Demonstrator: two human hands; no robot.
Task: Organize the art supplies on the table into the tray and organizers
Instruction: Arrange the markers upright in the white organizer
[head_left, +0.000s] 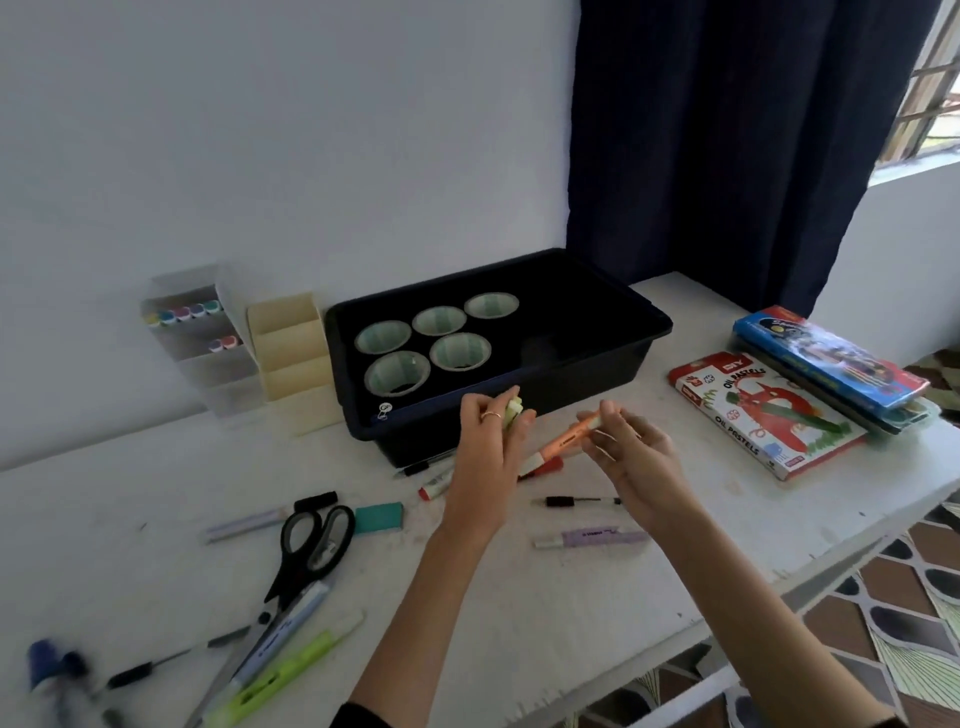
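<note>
Progress slight: left hand (493, 436) grips a pale green item (513, 414), right hand (623, 449) pinches an orange highlighter (558, 442) just before the black tray (597, 376); clear organizer (208, 358) partly stocked; scissors (293, 566) and pens (582, 501) lie loose on the table (130, 493)

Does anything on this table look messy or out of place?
Pens, highlighters and scissors lie scattered at all angles on the table, outside the tray, where I see only five paper cups. The beige organizer looks empty. Nothing seems spilled or broken.
</note>
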